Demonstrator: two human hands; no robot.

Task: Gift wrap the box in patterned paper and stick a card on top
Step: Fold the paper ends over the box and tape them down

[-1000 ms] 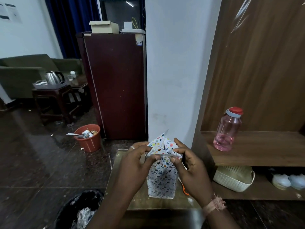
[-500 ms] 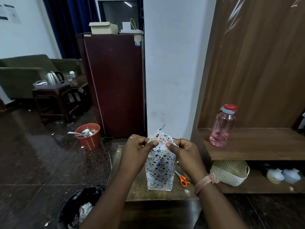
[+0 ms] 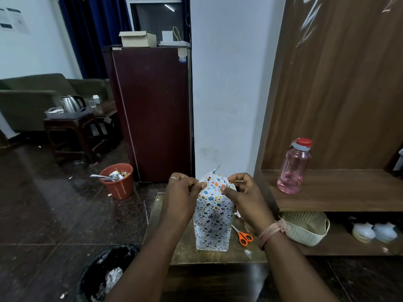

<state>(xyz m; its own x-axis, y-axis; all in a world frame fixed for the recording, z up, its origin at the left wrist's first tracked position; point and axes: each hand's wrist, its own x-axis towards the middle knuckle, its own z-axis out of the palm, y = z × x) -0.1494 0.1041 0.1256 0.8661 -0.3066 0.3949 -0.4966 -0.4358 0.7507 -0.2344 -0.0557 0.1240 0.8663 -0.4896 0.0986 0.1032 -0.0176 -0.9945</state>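
Head view: thin, crease-prone patterned paper [image 3: 212,214] is pinched at its top flap by left hand [image 3: 181,192] and right hand [image 3: 242,192]; the box beneath seems light.

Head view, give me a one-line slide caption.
Both hands pinch patterned paper at the top of the upright box, scissors beside it.

wrapped box [image 3: 212,219] standing upright mid table [image 3: 174,256], bare tabletop open to its left and in front, orange scissors [image 3: 243,236] lying just right of it, woven basket [image 3: 305,229] and shelf edge crowding the right, wall right behind
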